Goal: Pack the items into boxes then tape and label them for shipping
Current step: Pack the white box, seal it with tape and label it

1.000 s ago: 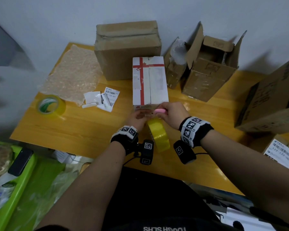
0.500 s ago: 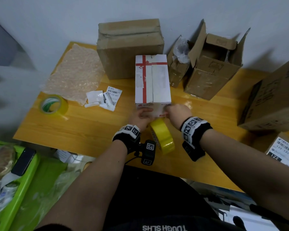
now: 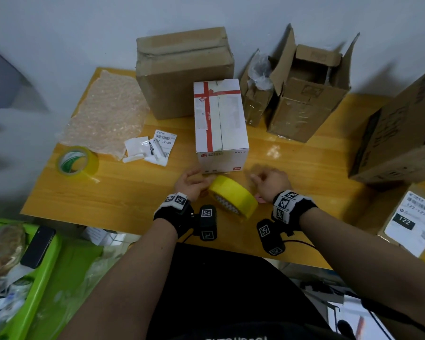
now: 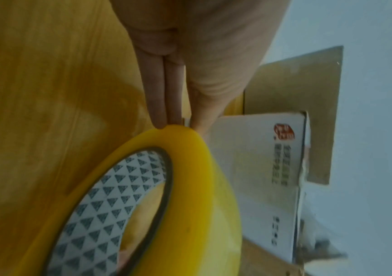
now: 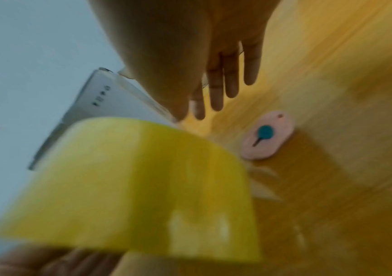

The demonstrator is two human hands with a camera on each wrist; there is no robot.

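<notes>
One white box (image 3: 221,123) with red tape sits mid-table (image 3: 138,200), two tape rolls: yellow roll (image 3: 233,195) just in front of it, held at its rim by left hand (image 3: 190,184), fingers straight. Right hand (image 3: 270,182) empty, fingers loosely extended; one pink cutter (image 5: 268,135) lies beside it. Five brown boxes around, second roll (image 3: 77,160) far left.

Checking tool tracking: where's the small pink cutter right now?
In the right wrist view, the pink cutter lies flat on the wooden table, just right of the yellow tape roll and beyond the right hand, which is not touching it.
</notes>
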